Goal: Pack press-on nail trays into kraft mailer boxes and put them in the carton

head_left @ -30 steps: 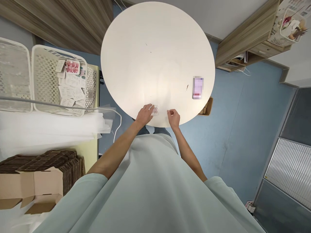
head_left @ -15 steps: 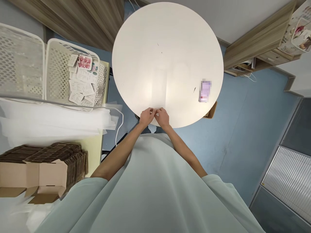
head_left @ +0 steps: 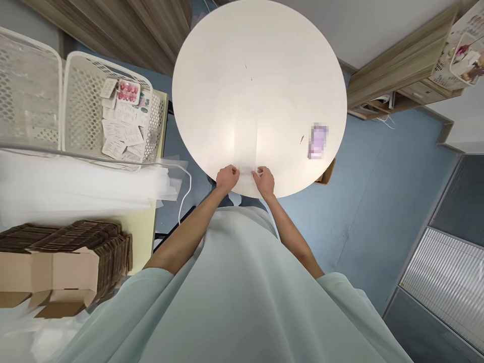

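A thin, translucent whitish sheet (head_left: 245, 143) lies on the round white table (head_left: 257, 55), its near end close to the table's front edge. It looks like a plastic bag or foam sheet; which one I cannot tell. My left hand (head_left: 227, 178) pinches the left corner of that near end, fingers curled. On the other side, my right hand (head_left: 265, 181) has thumb and fingers drawn together at the right corner. Between the two hands the sheet's near edge shows as a faint band.
A blurred purple item (head_left: 318, 141) lies at the table's right. On the left bench stand white baskets (head_left: 73, 101), one with cards and a pink blister pack (head_left: 128, 93). Nearer are a stack of white sheets (head_left: 86, 181), a white cable (head_left: 185, 196) and folded cardboard boxes (head_left: 73, 269).
My hands were together at the middle of the sheet's near end. Now they are apart, the right hand having moved right, and the near edge shows between them.
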Motion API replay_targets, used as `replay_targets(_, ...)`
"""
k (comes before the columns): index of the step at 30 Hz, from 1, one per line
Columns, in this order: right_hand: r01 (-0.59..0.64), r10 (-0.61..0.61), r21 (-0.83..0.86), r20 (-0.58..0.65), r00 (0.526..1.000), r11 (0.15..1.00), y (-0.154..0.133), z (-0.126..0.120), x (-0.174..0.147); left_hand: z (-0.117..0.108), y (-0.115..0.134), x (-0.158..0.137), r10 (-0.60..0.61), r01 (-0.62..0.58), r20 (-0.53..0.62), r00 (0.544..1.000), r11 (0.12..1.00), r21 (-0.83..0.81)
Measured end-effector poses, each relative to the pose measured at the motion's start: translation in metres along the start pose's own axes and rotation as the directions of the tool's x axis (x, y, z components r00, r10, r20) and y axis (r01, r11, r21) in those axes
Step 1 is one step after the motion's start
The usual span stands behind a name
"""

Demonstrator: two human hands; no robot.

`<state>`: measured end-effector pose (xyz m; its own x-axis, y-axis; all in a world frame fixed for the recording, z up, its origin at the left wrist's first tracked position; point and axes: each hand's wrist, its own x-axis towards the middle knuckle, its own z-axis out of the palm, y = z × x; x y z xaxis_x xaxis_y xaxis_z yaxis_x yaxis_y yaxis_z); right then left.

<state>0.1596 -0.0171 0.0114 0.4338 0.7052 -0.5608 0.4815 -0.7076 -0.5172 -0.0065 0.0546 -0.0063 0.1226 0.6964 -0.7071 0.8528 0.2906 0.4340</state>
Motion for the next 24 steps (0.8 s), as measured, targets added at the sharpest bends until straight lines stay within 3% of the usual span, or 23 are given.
replay_targets(3,-0.067,0.062,0.061,0.076,0.995,0.996,0.0,0.002,0.007,-0.002,0.009,-0.005,-0.034,0.032,0.019,0.999,0.996,0.081)
replay_targets(9,-0.05,0.037,0.101,0.12,0.992,0.994,-0.001,0.008,0.013,-0.007,0.018,-0.01,-0.074,0.069,0.024,0.997,0.983,0.169)
replay_targets(12,-0.05,0.036,0.116,0.12,0.992,0.992,0.002,0.008,0.014,-0.007,0.016,-0.012,0.089,-0.075,-0.062,0.994,0.976,0.205)
replay_targets(14,-0.051,0.037,0.119,0.12,0.992,0.992,0.004,0.007,0.014,-0.005,0.013,-0.014,0.34,-0.312,-0.085,0.936,0.919,0.239)
replay_targets(16,-0.047,0.031,0.126,0.122,0.992,0.991,0.006,0.006,0.016,-0.001,0.009,-0.015,0.569,-0.548,-0.008,0.822,0.796,0.257)
replay_targets(18,-0.047,0.028,0.142,0.132,0.991,0.989,0.009,0.005,0.018,0.004,0.005,-0.015,0.672,-0.669,0.086,0.735,0.699,0.254)
replay_targets(20,-0.055,0.031,0.165,0.145,0.989,0.985,0.012,0.003,0.021,0.009,0.001,-0.016,0.683,-0.69,0.132,0.718,0.675,0.261)
replay_targets(24,-0.11,0.07,0.241,0.168,0.983,0.964,0.016,0.0,0.027,0.017,-0.005,-0.019,0.652,-0.67,0.172,0.739,0.679,0.301)
